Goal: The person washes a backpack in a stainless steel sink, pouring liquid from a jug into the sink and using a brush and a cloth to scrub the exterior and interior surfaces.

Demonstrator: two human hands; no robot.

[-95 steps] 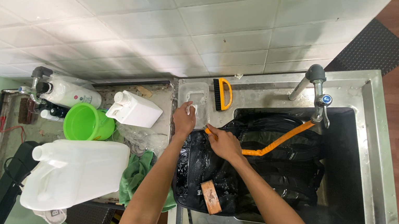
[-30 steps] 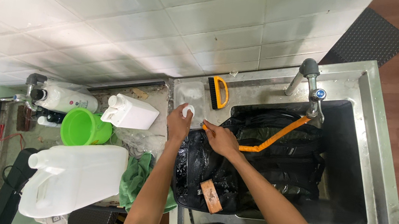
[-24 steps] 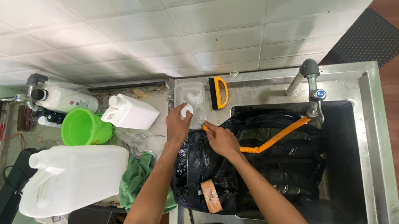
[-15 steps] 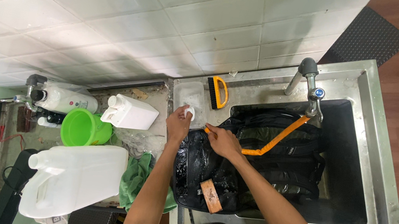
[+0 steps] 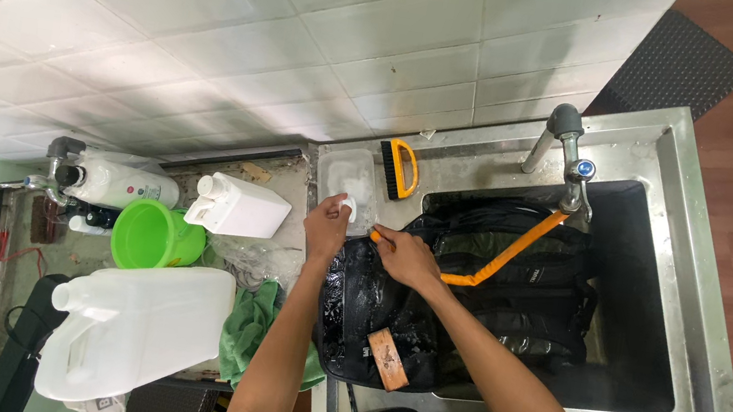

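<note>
1. A wet black backpack (image 5: 467, 308) is lying in the steel sink (image 5: 665, 280), with one end hanging over the sink's left edge.
2. The right hand (image 5: 407, 259) is clenching its grip on the end of an orange hose (image 5: 504, 254) just above the backpack.
3. The left hand (image 5: 326, 227) is grasping a small white thing (image 5: 349, 207) beside a white tray (image 5: 350, 175).
4. A black brush (image 5: 399, 168), a green bucket (image 5: 154, 234) and a big white jug (image 5: 130, 331) are sitting on the bench.
</note>
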